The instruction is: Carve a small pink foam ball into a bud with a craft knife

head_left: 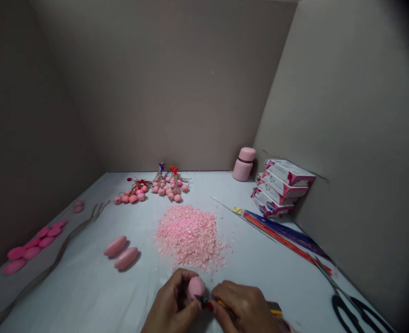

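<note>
At the near edge of the table, my left hand is closed around a rounded pink soap piece. Its fingers wrap the far side and the thumb lies in front. My right hand grips a utility knife with a yellow and dark handle. The knife's dark blade touches the lower side of the soap, close to my left thumb. A heap of pink soap shavings lies just beyond both hands. Two smooth oval soap bars rest to the left.
Bright pink ovals and long dry stems lie left. Bunches of small pink balls sit at the back. A pink flask, stacked boxes, coloured pipe cleaners and scissors are on the right.
</note>
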The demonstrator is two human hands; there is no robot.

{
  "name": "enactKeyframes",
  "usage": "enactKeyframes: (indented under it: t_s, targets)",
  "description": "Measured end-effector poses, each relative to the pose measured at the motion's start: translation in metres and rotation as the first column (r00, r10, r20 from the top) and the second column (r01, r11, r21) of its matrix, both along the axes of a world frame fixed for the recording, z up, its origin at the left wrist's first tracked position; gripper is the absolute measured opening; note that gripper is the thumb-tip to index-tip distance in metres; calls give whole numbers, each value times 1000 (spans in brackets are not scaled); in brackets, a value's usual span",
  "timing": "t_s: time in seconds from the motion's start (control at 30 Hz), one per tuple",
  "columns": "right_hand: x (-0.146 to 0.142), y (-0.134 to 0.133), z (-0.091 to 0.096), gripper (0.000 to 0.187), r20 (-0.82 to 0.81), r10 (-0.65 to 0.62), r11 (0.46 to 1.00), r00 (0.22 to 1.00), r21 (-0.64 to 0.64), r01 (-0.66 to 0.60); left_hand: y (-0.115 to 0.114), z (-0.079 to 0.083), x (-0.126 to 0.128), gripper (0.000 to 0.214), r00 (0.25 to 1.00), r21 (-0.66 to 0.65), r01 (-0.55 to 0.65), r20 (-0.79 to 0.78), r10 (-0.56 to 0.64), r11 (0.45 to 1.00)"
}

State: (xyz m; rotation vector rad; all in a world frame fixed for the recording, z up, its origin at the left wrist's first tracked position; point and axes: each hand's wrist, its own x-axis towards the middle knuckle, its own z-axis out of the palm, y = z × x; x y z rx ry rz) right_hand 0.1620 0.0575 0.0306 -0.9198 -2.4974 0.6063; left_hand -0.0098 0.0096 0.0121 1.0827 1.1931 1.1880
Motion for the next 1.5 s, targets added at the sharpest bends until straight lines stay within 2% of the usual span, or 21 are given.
enactKeyframes:
  t_s: [0.17,0.4,0.63,0.83,1.03,1.27,1.4,1.5]
  targets:
    - [-1,0,-4,28,62,-2,999,998,54,-1,1,-3,-1,32,999,13,27,-32,-27,1000]
    - [-1,1,-6,29,65,-26,994,998,106,19,-1,4,-2,32,997,-43,11,-70,-14,999]
    - [-2,0,-8,29,76,-38,996,996,81,32,-2,2,-1,28,997,39,2,-72,1,999]
    - [2,9,-2,35,-2,-203,979,979,1,203,-5,6,6,31,999,14,11,-35,-10,1000]
    - [0,1,1,31,-19,-45,999,999,-14,44,-3,-1,5,36,1000,43,-30,10,29,999]
    - [-1,0,-6,28,-4,-19,1000,1000,-12,19,-4,-4,6,31,999,47,-43,-2,43,998]
    - [2,6,-4,32,-19,-105,994,994,-41,104,-6,0,4,35,1000,54,-11,-4,11,998]
    - [5,8,-1,36,-86,-164,986,983,-56,160,-6,2,4,34,999,54,-40,0,41,998]
